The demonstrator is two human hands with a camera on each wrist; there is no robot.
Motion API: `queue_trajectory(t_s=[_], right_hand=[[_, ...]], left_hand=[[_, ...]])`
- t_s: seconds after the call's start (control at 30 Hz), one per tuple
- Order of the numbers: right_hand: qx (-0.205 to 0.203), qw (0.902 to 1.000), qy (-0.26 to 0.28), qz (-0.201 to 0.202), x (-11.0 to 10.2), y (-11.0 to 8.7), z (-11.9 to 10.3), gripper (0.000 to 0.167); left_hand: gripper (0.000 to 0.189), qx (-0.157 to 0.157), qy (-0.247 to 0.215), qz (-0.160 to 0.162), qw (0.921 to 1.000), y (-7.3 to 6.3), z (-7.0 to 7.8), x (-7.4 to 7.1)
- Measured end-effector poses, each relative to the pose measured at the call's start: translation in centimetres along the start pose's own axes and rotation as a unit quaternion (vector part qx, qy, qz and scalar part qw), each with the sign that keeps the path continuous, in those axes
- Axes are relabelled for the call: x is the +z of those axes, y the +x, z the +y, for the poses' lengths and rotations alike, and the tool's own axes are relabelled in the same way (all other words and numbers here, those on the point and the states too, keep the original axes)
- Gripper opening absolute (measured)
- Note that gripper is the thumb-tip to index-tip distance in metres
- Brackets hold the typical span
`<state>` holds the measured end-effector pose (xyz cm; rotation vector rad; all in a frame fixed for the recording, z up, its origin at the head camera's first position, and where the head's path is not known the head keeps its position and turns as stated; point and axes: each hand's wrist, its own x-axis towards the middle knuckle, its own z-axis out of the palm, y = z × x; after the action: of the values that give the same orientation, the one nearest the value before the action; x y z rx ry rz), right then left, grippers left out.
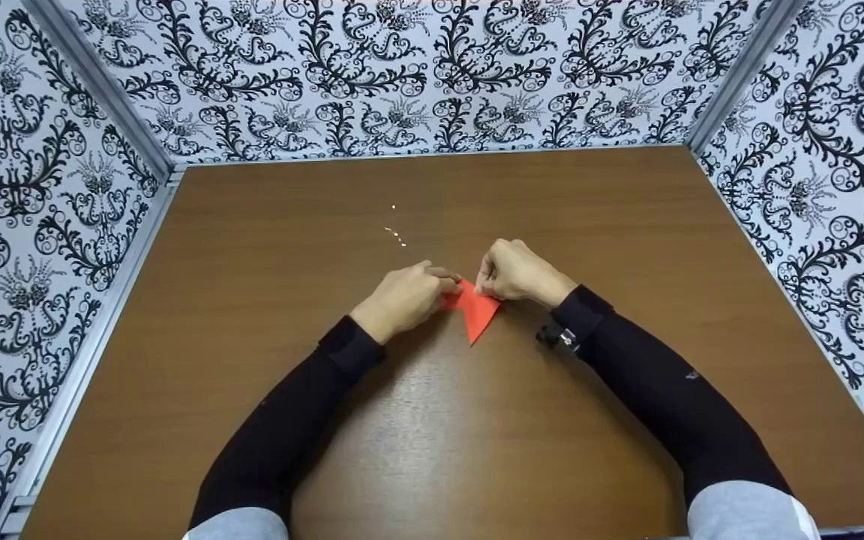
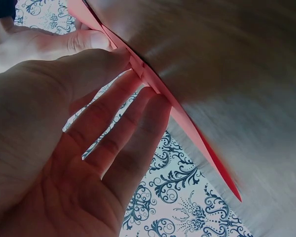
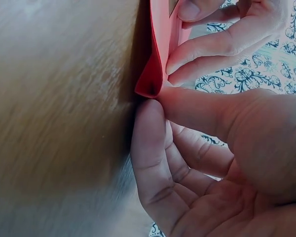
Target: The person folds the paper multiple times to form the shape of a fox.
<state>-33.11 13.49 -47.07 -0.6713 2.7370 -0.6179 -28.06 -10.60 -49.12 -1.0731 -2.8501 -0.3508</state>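
Observation:
A folded piece of red paper lies on the table, one pointed end toward the person. In the head view my left hand is at its left side. The left fingertips and thumb hold the paper against the tabletop in the left wrist view. My right hand is at the upper right edge of the paper. In the right wrist view its thumb and index finger pinch a corner of the red paper, where a fold stands slightly apart. The palms partly hide the paper in the head view.
The brown wooden table has patterned black-and-white walls at its back and sides, with metal posts at the corners. Small white specks show beyond the left hand. A small dark device is at the right wrist.

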Motion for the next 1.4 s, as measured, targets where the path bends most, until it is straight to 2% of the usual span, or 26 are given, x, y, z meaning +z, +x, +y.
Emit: queue_trajectory(t_s=[0.43, 0.97, 1.4], right_hand=[[0.013, 0.9998, 0.012, -0.004, -0.1, -1.2, 0.5, 0.01], [-0.008, 0.9999, -0.007, 0.012, 0.1, -2.8, 1.6, 0.011], [0.013, 0.9998, 0.01, 0.008, 0.0, -4.0, 2.3, 0.007]], left_hand=[[0.024, 0.001, -0.002, 0.002, 1.0, 0.0, -0.2, 0.1], [0.023, 0.0, -0.001, -0.002, 1.0, 0.0, -0.1, 0.2], [0.023, 0.003, -0.002, 0.005, 1.0, 0.1, -0.1, 0.3]])
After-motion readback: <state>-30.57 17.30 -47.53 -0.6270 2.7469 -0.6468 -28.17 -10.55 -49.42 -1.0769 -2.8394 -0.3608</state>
